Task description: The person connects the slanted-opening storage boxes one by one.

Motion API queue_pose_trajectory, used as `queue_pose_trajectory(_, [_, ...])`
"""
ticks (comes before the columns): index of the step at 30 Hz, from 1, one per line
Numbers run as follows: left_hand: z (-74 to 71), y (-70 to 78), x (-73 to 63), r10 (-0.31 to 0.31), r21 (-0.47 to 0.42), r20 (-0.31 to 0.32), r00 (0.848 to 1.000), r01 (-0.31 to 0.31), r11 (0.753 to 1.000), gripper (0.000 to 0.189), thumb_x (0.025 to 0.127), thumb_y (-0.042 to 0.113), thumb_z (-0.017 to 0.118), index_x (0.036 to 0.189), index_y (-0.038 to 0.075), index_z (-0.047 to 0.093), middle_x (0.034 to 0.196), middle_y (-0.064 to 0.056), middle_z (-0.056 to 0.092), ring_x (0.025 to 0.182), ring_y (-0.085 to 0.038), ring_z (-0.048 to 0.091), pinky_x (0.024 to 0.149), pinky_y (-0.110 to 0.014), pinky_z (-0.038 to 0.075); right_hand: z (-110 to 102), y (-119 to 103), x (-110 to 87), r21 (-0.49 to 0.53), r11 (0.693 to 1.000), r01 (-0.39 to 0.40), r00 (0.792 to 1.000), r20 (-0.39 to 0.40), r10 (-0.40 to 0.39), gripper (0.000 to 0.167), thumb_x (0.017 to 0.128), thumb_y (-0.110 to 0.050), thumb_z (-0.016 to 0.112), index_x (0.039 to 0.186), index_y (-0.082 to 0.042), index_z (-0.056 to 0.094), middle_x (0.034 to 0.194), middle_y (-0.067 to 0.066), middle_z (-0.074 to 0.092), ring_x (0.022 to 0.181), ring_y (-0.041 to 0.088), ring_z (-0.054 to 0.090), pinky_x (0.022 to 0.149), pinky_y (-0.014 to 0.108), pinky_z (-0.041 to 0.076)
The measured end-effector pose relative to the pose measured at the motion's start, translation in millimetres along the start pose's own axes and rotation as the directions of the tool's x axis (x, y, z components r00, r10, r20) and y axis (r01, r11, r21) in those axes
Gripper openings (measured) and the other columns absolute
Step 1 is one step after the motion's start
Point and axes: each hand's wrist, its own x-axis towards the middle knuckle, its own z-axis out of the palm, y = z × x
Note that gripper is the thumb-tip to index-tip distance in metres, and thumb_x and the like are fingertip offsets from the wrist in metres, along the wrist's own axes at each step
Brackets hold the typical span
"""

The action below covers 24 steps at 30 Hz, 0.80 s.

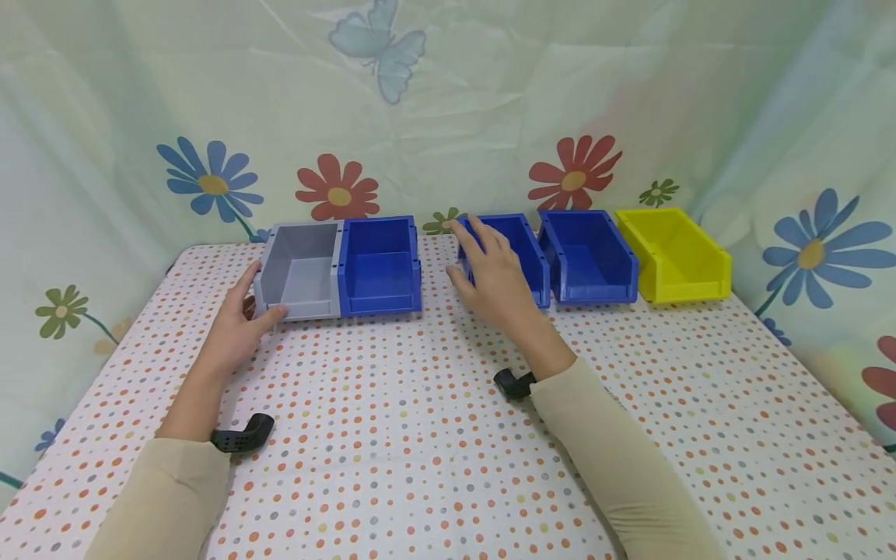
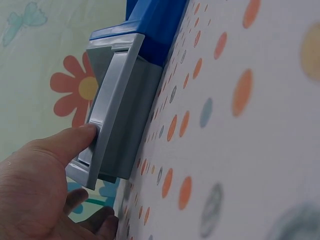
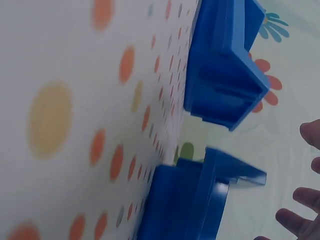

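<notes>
At the left end of the row stands a grey storage bin, side by side with a blue bin. My left hand holds the grey bin's front left corner, its thumb on the front lip and its fingers along the left side. In the left wrist view the thumb presses on that lip, and some fingers hang below it. My right hand hovers with spread fingers over the left part of another blue bin, partly hiding it. Nothing shows in that hand, and the right wrist view has its fingertips apart from the bins.
Right of the partly hidden bin stand a further blue bin and a yellow bin. A gap separates the left pair from the other bins. The dotted tablecloth covers the table, and a flowered curtain hangs behind the row.
</notes>
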Motion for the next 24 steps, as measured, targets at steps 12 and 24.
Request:
queue_pose_trajectory(12, [0.6, 0.4, 0.2, -0.008, 0.009, -0.005, 1.000, 0.008, 1.000, 0.087, 0.104, 0.027, 0.061, 0.168, 0.034, 0.002, 0.174, -0.019, 0.005, 0.155, -0.055, 0.018, 0.127, -0.065, 0.021, -16.1, 31.9, -11.4, -0.019, 0.996, -0.091, 0.996, -0.002, 0.091, 0.067, 0.106, -0.031, 0.058, 0.165, -0.018, 0.028, 0.170, 0.018, 0.024, 0.155, 0.047, 0.023, 0.121, 0.074, 0.024])
queue_pose_trajectory(24, [1.2, -0.3, 0.9, -0.006, 0.013, -0.009, 1.000, 0.006, 1.000, 0.087, 0.104, 0.026, 0.062, 0.168, 0.032, 0.003, 0.174, -0.018, 0.006, 0.154, -0.054, 0.019, 0.126, -0.064, 0.022, -22.1, 53.4, -17.8, 0.012, 0.978, -0.211, 0.978, 0.013, 0.210, 0.068, 0.106, -0.028, 0.057, 0.165, -0.014, 0.027, 0.168, 0.023, 0.024, 0.154, 0.048, 0.023, 0.120, 0.072, 0.029])
